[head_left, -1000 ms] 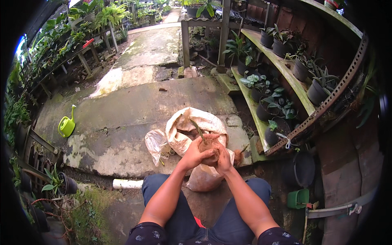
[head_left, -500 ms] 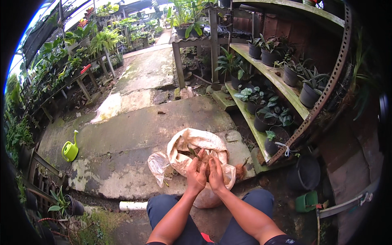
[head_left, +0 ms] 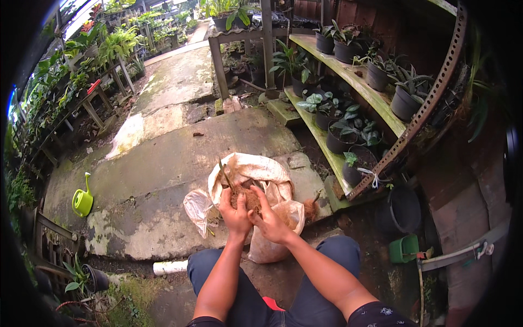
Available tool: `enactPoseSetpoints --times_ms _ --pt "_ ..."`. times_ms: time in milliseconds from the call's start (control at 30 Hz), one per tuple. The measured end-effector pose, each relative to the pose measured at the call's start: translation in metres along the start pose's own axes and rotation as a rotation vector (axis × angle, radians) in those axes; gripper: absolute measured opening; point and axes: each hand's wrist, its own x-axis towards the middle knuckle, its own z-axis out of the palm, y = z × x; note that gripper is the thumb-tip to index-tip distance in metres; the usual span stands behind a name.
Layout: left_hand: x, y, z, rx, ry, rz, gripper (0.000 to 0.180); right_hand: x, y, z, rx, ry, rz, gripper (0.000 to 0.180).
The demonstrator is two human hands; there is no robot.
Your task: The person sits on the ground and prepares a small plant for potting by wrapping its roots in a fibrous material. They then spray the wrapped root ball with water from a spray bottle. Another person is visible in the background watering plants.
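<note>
Both of my hands meet over an open white sack (head_left: 256, 169) lying on the concrete. My left hand (head_left: 233, 211) and my right hand (head_left: 268, 218) cup a clump of brown fibrous material (head_left: 246, 197) between them. A thin green stem (head_left: 226, 175) sticks up from the clump near my left fingers. A smaller sack (head_left: 278, 234) of brown material sits under my right wrist.
A crumpled clear plastic bag (head_left: 197, 208) lies left of the sack. A yellow-green watering can (head_left: 83, 200) stands far left. Shelves of potted plants (head_left: 348, 128) run along the right, with a black pot (head_left: 403, 210) and a green scoop (head_left: 404, 249) below. A white pipe (head_left: 170, 267) lies by my knee.
My hands have turned the clump between them and stayed over the sack. The view has shifted slightly toward the shelves on the right.
</note>
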Motion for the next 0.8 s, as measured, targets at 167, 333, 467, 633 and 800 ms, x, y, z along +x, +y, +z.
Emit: enactPoseSetpoints --times_ms 167,333,467,633,800 --pt "-0.018 0.0 0.01 -0.345 -0.052 -0.134 0.034 0.0 -0.001 0.017 -0.128 0.243 -0.104 0.075" --pt "-0.022 0.009 0.029 -0.133 -0.057 -0.173 0.039 0.017 0.031 -0.01 0.125 0.287 -0.022 0.048" --pt "-0.007 0.016 0.015 -0.453 -0.388 -0.214 0.034 0.01 0.019 -0.039 0.706 0.034 0.347 0.048" --pt "-0.006 0.006 0.027 -0.267 -0.194 -0.201 0.021 0.012 0.048 -0.028 0.438 0.14 0.359 0.067" --pt "-0.002 -0.008 0.012 -0.362 -0.063 -0.299 0.03 -0.003 0.033 0.019 -0.268 0.186 -0.118 0.077"
